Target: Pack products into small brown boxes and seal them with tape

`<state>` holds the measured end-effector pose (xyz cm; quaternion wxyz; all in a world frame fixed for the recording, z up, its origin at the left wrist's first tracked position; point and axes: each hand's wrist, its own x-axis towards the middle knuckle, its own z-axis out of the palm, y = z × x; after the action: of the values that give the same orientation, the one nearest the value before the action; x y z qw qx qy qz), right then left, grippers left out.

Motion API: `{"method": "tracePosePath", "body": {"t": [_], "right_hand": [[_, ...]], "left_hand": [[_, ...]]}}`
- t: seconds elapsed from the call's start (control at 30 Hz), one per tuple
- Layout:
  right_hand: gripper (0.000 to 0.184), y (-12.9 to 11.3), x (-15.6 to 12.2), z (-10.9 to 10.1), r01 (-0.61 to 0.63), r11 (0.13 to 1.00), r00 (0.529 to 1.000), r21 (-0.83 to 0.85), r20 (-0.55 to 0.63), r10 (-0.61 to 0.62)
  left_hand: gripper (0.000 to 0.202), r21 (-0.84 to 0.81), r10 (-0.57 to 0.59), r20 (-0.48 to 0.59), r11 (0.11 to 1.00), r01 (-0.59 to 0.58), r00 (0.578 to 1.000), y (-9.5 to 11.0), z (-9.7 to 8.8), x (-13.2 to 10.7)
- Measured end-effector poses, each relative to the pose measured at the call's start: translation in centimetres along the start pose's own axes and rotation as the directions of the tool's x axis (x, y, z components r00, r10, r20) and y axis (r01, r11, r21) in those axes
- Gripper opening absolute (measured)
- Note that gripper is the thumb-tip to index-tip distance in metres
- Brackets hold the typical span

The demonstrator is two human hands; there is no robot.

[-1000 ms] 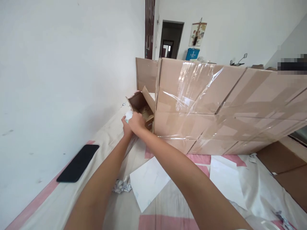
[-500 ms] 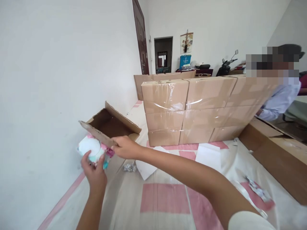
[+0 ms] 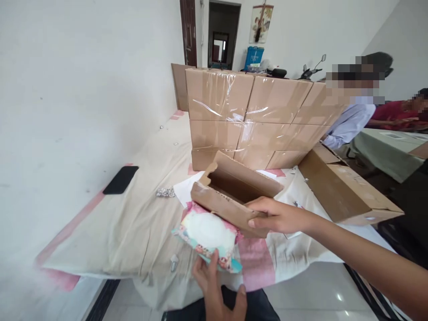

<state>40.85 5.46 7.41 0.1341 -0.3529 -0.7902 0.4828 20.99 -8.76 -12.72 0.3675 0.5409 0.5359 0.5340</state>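
My right hand (image 3: 279, 215) grips the near wall of an open cardboard box (image 3: 220, 200), thumb outside and fingers over its edge. The box is tilted, and its dark inside shows from above. Against its near side is a soft pink-and-teal pack (image 3: 210, 232) with a large white oval on its front. My left hand (image 3: 217, 285) is at the pack's lower edge, with fingertips on the pack and the thumb spread to the right. Some of its fingers are hidden.
Taped cartons (image 3: 234, 98) form a wall at the back. A long open carton (image 3: 347, 187) stands to the right. A black phone-like slab (image 3: 121, 180) and crumpled silvery bits (image 3: 165, 192) lie on the cloth-covered table (image 3: 133, 232). A person in a light shirt (image 3: 351, 118) is behind at right.
Both hands have moved right, bringing the box and pack away from the wall and nearer to me. My view has turned down, uncovering the black slab. My left thumb has left the pack.
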Motion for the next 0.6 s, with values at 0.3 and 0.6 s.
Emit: {"method": "tracePosePath", "body": {"t": [0.3, 0.6], "right_hand": [[0.021, 1.3, -0.2, -4.4, -0.084, 0.952, 0.996, -0.294, 0.015, 0.093], [0.029, 0.1, -1.9, 5.6, 0.081, 0.602, 0.820, -0.794, -0.290, -0.493]], "left_hand": [[0.078, 0.006, -0.036, 0.304, 0.999, 0.036, 0.952, 0.7, 3.6, -1.6], [0.037, 0.087, 0.340, 0.199, 0.928, -0.362, 0.919, 0.5, -1.7, 1.3]]}}
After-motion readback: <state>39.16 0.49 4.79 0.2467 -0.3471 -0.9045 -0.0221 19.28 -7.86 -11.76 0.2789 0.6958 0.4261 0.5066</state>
